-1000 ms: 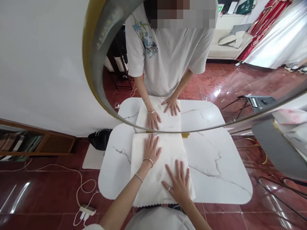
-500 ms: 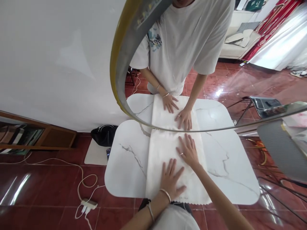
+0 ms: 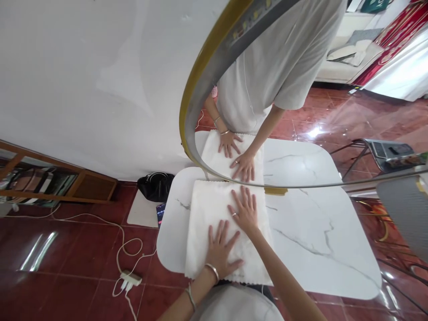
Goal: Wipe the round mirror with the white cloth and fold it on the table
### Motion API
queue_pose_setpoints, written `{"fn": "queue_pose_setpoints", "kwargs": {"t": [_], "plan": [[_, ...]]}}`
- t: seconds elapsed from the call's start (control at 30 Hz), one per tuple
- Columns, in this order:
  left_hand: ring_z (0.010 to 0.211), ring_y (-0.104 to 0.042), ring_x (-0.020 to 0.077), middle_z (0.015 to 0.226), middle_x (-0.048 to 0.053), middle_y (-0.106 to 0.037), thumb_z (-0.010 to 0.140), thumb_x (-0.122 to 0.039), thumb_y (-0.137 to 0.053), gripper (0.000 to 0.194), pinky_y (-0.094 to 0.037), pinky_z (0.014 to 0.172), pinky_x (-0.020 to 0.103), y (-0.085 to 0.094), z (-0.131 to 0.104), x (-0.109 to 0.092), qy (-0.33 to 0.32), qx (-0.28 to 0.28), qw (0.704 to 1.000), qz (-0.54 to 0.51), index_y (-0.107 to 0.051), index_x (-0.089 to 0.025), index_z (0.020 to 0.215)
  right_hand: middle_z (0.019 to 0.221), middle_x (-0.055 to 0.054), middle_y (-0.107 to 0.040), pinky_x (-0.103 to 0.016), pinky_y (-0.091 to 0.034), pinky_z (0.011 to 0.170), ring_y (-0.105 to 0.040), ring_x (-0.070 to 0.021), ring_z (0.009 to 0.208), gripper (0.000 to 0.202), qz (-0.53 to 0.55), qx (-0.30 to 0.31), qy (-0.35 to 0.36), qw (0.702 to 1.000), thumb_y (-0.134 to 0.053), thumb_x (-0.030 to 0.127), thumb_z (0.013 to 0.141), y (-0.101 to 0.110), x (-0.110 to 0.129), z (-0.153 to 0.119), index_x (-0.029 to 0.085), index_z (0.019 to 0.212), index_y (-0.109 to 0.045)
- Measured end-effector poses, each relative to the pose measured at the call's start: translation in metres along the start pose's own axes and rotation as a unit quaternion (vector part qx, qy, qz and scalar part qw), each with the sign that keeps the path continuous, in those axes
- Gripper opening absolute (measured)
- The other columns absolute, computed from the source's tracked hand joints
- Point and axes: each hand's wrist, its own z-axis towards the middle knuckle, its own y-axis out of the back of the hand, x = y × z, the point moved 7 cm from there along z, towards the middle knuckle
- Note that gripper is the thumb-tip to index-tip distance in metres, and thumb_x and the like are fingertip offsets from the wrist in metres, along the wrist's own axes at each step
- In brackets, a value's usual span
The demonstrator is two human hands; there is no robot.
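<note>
A white cloth [image 3: 203, 209] with a scalloped edge lies flat across the left half of a white marbled table [image 3: 310, 258]. My left hand [image 3: 222, 252] rests palm down on its nearer part, fingers spread. Farther up the cloth, my right hand [image 3: 245, 209] presses flat as well, fingers apart, with a ring on one finger. Neither hand grips the fabric. Bracelets circle my left wrist. Under my palms the cloth is hidden.
A round-edged mirror [image 3: 190, 102] at the table's far edge reflects my torso, hands and the cloth. A black bag [image 3: 155, 187] and a phone [image 3: 161, 213] lie left of the table. On the red floor is a power strip [image 3: 131, 278] with cables. A grey chair [image 3: 406, 214] stands right.
Both hands and the cloth beneath them have shifted left across the tabletop, the cloth now nearer the table's left edge. The camera view has turned slightly. The hands stay flat.
</note>
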Motion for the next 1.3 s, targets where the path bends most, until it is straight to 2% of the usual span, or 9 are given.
{"fn": "queue_pose_setpoints", "kwargs": {"t": [0.23, 0.43, 0.53, 0.63, 0.73, 0.87, 1.0, 1.2, 1.3], "plan": [[0.146, -0.020, 0.0352, 0.161, 0.008, -0.015, 0.082, -0.071, -0.049, 0.081, -0.008, 0.115, 0.063, 0.001, 0.017, -0.021, -0.050, 0.016, 0.998, -0.039, -0.024, -0.037, 0.151, 0.162, -0.005, 0.006, -0.055, -0.020, 0.116, -0.006, -0.0311, 0.148, 0.071, -0.020, -0.013, -0.025, 0.999, -0.044, 0.044, 0.096, 0.011, -0.039, -0.015, 0.031, 0.154, -0.006], [0.144, -0.025, 0.0349, 0.160, 0.009, -0.022, 0.082, -0.071, -0.049, 0.079, -0.010, 0.114, 0.061, 0.012, -0.010, 0.015, -0.032, -0.012, 0.999, -0.021, -0.029, -0.036, 0.150, 0.162, -0.007, 0.007, -0.056, -0.020, 0.115, -0.005, -0.0329, 0.148, 0.073, -0.003, -0.007, 0.004, 1.000, -0.044, 0.043, 0.097, -0.001, 0.011, 0.002, 0.031, 0.154, -0.001], [0.137, -0.037, 0.0308, 0.152, 0.009, -0.040, 0.086, -0.066, -0.047, 0.073, -0.019, 0.114, 0.054, 0.028, -0.013, 0.039, -0.007, -0.045, 0.999, -0.025, -0.036, -0.029, 0.148, 0.162, -0.008, 0.007, -0.056, -0.020, 0.115, -0.005, -0.0337, 0.148, 0.074, 0.010, 0.001, 0.022, 1.000, -0.045, 0.043, 0.096, -0.007, 0.038, 0.011, 0.031, 0.154, -0.001], [0.129, -0.047, 0.0255, 0.140, 0.009, -0.053, 0.094, -0.049, -0.043, 0.055, -0.030, 0.112, 0.044, 0.052, 0.012, 0.073, 0.071, -0.094, 0.993, -0.024, -0.045, -0.024, 0.143, 0.162, -0.008, 0.007, -0.056, -0.019, 0.115, -0.005, -0.0341, 0.148, 0.074, 0.013, 0.004, 0.028, 1.000, -0.045, 0.043, 0.096, -0.009, 0.053, 0.016, 0.030, 0.154, -0.001], [0.140, -0.034, 0.0287, 0.151, 0.009, -0.040, 0.096, -0.041, -0.043, 0.049, -0.027, 0.114, 0.048, 0.072, 0.052, 0.111, 0.140, -0.138, 0.980, 0.013, -0.046, -0.027, 0.142, 0.162, -0.008, 0.003, -0.056, -0.018, 0.115, -0.006, -0.0336, 0.148, 0.074, 0.012, 0.002, 0.027, 1.000, -0.043, 0.044, 0.096, -0.009, 0.057, 0.019, 0.028, 0.154, 0.000], [0.147, -0.015, 0.0368, 0.159, 0.006, -0.027, 0.092, -0.048, -0.050, 0.054, -0.016, 0.115, 0.062, 0.076, 0.092, 0.146, 0.162, -0.127, 0.977, 0.046, -0.042, -0.035, 0.144, 0.162, -0.010, -0.006, -0.054, -0.019, 0.115, -0.010, -0.0310, 0.148, 0.072, 0.021, -0.011, 0.024, 0.999, -0.039, 0.044, 0.097, -0.013, 0.058, 0.026, 0.024, 0.155, 0.000], [0.148, -0.011, 0.0371, 0.160, 0.008, -0.022, 0.094, -0.046, -0.047, 0.053, -0.014, 0.115, 0.066, 0.078, 0.104, 0.164, 0.175, -0.140, 0.973, 0.056, -0.041, -0.033, 0.145, 0.158, -0.013, -0.025, -0.052, -0.019, 0.115, -0.020, -0.0308, 0.145, 0.064, 0.011, -0.024, 0.020, 0.999, -0.037, 0.043, 0.098, -0.019, 0.063, 0.051, 0.019, 0.154, -0.019], [0.141, -0.035, 0.0180, 0.145, 0.003, -0.051, 0.093, -0.011, -0.036, 0.046, -0.028, 0.118, 0.042, 0.090, 0.147, 0.175, 0.050, -0.114, 0.992, 0.028, -0.056, -0.024, 0.133, 0.128, -0.020, -0.060, -0.054, -0.035, 0.100, -0.052, -0.0368, 0.117, 0.053, -0.016, 0.099, -0.058, 0.993, -0.033, 0.041, 0.097, -0.039, 0.067, 0.107, 0.011, 0.138, -0.050], [0.135, -0.044, 0.0163, 0.136, 0.003, -0.059, 0.093, -0.010, -0.035, 0.045, -0.031, 0.118, 0.039, 0.094, 0.170, 0.186, 0.037, -0.094, 0.995, 0.014, -0.059, -0.021, 0.130, 0.114, -0.022, -0.065, -0.051, -0.039, 0.094, -0.057, -0.0373, 0.108, 0.052, -0.022, 0.114, -0.067, 0.991, -0.030, 0.041, 0.098, -0.042, 0.069, 0.133, 0.007, 0.127, -0.058]]}}
